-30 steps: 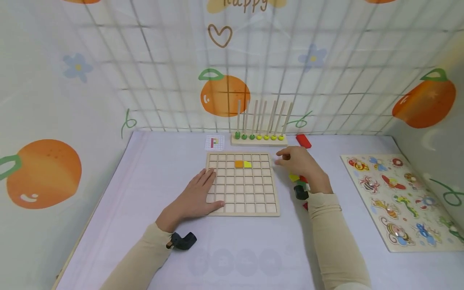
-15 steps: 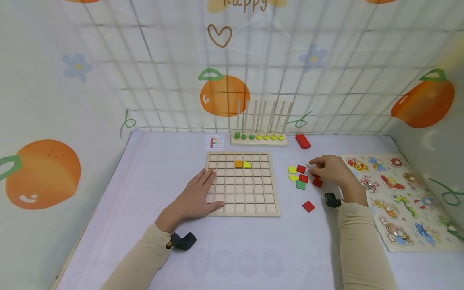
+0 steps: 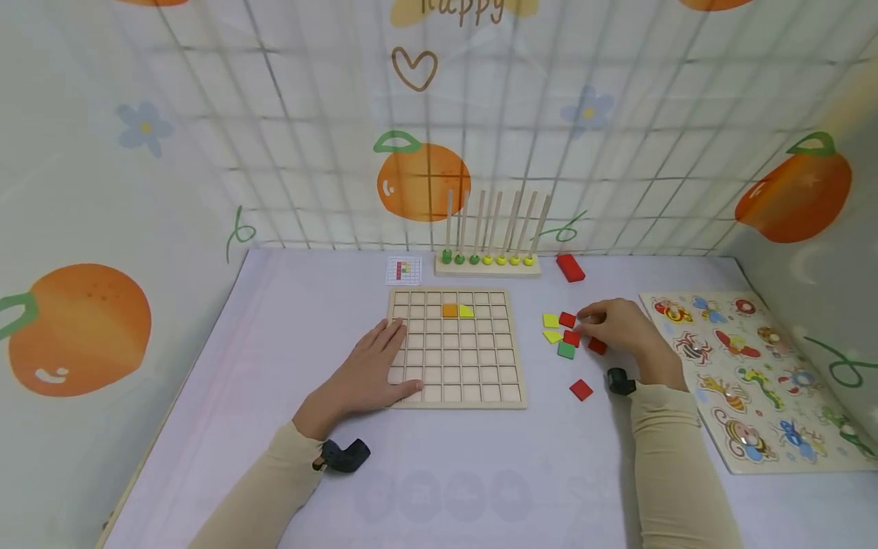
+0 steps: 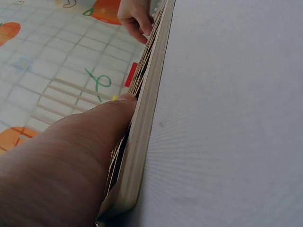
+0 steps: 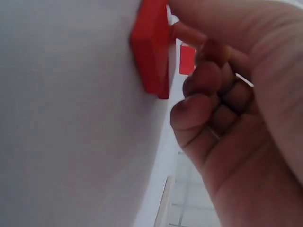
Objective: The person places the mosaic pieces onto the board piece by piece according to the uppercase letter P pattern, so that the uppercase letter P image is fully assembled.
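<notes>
My left hand [image 3: 373,371] lies with straight fingers on the left edge of a wooden grid board [image 3: 473,406]. In the left wrist view its thumb [image 4: 94,127] rests along the board's side. In the grid sit an orange square tile [image 3: 450,310] and a yellow tile with a rounded corner [image 3: 466,312]. My right hand [image 3: 620,328] hovers over loose tiles right of the board. Its thumb and index finger are apart, beside a red tile [image 3: 567,320] and another red tile [image 3: 571,338]. Close below the hand lies a red tile [image 5: 150,47]; the thumb tip is partly hidden.
Near the right hand lie yellow tiles [image 3: 551,321], a green tile [image 3: 565,351] and a separate red tile [image 3: 581,390]. Behind the board stand a pattern card [image 3: 404,271], a peg-and-bead rack [image 3: 487,270] and a red block [image 3: 571,268]. An insect puzzle board [image 3: 754,381] lies far right.
My right hand has moved from the board's upper right edge to the loose tiles further right, then slightly left among them. The left hand has stayed on the board.
</notes>
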The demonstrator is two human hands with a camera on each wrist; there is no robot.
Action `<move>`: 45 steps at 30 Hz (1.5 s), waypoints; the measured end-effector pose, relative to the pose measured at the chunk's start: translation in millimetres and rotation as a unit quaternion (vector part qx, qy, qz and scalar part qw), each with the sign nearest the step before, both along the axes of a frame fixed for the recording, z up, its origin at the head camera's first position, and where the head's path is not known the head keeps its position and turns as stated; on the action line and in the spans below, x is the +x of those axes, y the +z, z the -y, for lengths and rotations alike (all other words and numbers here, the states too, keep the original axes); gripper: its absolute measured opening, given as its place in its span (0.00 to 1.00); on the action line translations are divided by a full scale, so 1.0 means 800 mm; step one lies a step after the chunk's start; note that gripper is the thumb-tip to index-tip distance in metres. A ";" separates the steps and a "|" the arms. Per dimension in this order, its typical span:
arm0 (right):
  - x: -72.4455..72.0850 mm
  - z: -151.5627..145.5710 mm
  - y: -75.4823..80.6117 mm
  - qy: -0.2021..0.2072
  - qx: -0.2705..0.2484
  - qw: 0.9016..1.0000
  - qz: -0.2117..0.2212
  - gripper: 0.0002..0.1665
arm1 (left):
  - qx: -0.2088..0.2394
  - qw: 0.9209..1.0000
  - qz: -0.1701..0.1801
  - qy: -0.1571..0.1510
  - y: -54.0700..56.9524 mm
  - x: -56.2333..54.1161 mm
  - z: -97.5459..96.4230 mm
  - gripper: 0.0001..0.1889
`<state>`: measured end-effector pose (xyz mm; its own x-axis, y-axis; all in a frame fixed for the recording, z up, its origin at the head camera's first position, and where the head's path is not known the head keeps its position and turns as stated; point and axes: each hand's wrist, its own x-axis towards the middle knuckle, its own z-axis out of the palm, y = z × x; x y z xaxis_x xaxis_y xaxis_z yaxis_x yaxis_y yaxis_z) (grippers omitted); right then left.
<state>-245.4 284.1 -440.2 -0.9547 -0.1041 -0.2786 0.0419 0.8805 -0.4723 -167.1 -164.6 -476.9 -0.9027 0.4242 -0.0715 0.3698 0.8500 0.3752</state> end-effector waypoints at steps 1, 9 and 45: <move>0.001 0.002 0.001 -0.002 -0.001 1.000 0.002 0.26 | 0.000 1.000 -0.001 0.000 0.000 0.000 0.000 0.56; 0.001 0.013 -0.001 -0.005 0.001 1.000 -0.006 0.24 | -0.001 1.000 -0.006 -0.003 -0.001 -0.001 0.001 0.56; 0.003 0.031 0.010 0.000 -0.008 0.999 -0.044 0.24 | -0.008 1.000 0.006 0.007 0.002 0.000 -0.001 0.57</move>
<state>-243.2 259.6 -431.9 -0.9756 -0.1070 -0.1916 0.0000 0.8730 -0.4877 -167.1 -163.8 -475.3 -0.9079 0.4095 -0.0894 0.3527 0.8616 0.3651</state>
